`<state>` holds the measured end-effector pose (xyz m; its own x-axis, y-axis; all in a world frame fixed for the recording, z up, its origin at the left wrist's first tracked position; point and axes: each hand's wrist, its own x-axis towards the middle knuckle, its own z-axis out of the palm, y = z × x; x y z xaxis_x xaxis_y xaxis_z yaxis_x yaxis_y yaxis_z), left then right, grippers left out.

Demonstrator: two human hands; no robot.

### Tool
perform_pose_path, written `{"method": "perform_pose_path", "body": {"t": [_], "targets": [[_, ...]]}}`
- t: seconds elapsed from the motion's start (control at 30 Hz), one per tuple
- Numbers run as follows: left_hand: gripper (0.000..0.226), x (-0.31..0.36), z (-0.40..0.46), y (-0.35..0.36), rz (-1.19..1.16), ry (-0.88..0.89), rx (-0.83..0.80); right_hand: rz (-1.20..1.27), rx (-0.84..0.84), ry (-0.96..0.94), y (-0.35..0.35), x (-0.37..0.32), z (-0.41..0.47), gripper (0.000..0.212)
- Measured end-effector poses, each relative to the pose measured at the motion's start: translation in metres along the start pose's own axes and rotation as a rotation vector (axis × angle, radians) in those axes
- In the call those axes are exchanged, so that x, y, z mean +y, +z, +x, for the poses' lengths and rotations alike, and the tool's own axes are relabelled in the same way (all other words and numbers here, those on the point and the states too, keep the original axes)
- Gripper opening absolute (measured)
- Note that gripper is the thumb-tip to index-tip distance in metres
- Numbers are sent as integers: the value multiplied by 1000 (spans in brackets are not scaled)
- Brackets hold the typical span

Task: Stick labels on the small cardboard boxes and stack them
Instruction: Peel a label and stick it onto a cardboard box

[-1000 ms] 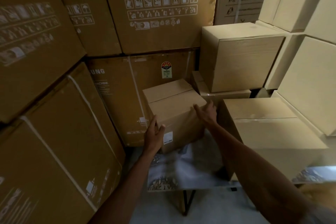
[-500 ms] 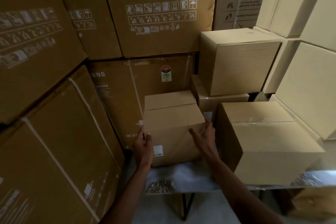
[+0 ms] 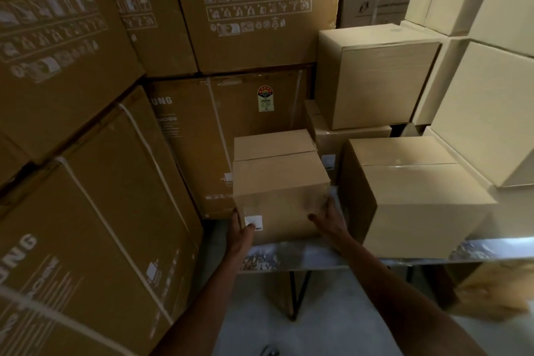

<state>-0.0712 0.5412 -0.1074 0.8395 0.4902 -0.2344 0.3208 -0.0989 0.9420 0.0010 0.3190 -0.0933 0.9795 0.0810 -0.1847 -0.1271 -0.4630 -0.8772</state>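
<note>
Both-handed grip: left hand (image 3: 240, 233) clamps the small cardboard box (image 3: 281, 182) at its near lower-left corner, thumb lying across the white label (image 3: 253, 222) stuck there. Right hand (image 3: 329, 218) presses the box's near right edge, fingers spread along the side, thumb on the front face. Box sits between the two hands on the table (image 3: 318, 257), just left of a larger pale box (image 3: 416, 193). Behind the small box, a big printed carton (image 3: 225, 136); behind-right, two stacked boxes (image 3: 372, 78).
</note>
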Motion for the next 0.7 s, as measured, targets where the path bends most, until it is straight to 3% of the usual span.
{"method": "perform_pose_path", "body": {"t": [0.2,0.33,0.53,0.7], "targets": [[62,5,-15,-3,-73,117,128,40,60,-75,-13,-4,-16,71],[63,15,-25,-10,-90,263,172,8,132,-172,-35,-25,-22,81],[57,47,-32,-19,-84,372,215,54,106,-209,-59,-45,-17,90],[56,50,-49,-14,-218,362,201,57,35,-176,-71,-62,-6,71]]}}
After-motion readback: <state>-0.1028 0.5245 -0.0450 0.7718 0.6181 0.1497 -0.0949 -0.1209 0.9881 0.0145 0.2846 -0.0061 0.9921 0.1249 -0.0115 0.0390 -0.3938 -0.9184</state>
